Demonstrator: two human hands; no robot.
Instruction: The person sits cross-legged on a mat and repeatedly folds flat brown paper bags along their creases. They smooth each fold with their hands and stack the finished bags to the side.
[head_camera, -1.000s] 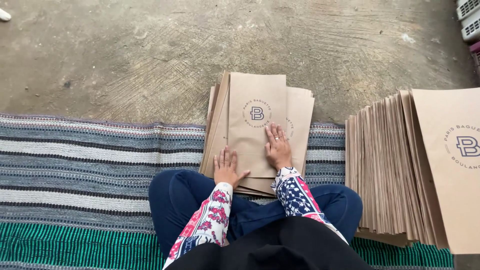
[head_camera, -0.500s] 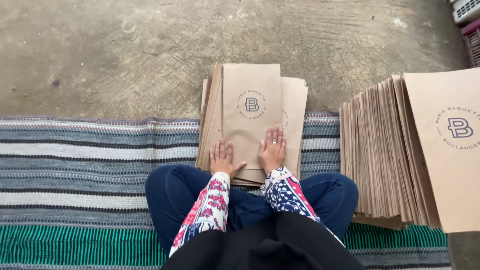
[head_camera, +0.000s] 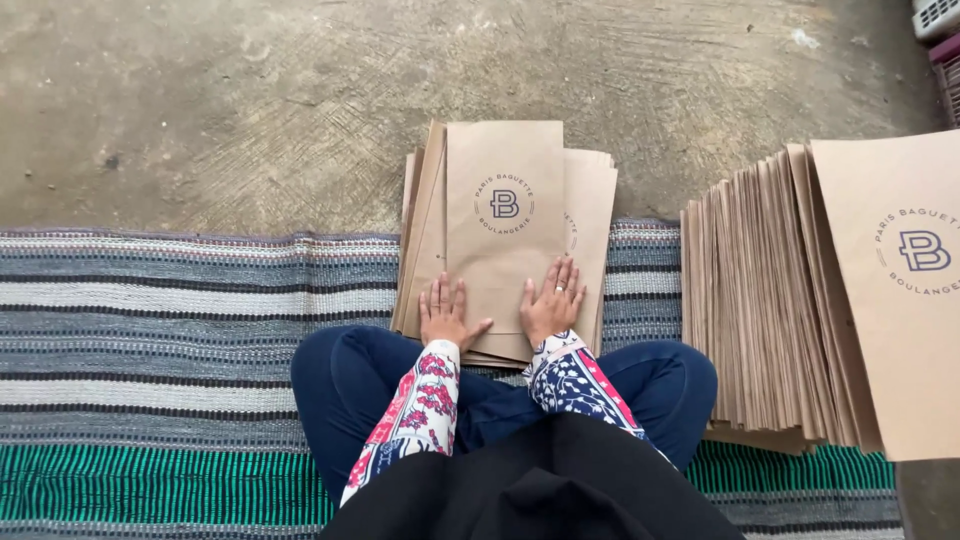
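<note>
A small fanned pile of brown paper bags (head_camera: 505, 215) with a round printed mark lies in front of my crossed legs, half on the striped mat and half on the concrete. My left hand (head_camera: 445, 312) rests flat on the lower left of the pile, fingers spread. My right hand (head_camera: 552, 300), a ring on one finger, presses flat on the lower right of the top bag. Neither hand grips anything.
A much larger fanned stack of the same brown bags (head_camera: 830, 300) lies to my right. A woven striped mat (head_camera: 180, 350) in grey, white and green covers the ground under me. Bare concrete floor (head_camera: 250, 110) lies beyond; plastic crates (head_camera: 940, 30) sit at the top right corner.
Both hands have shifted slightly apart on the top bag, settling flat near its lower corners. The pile looks squarer than a second ago.
</note>
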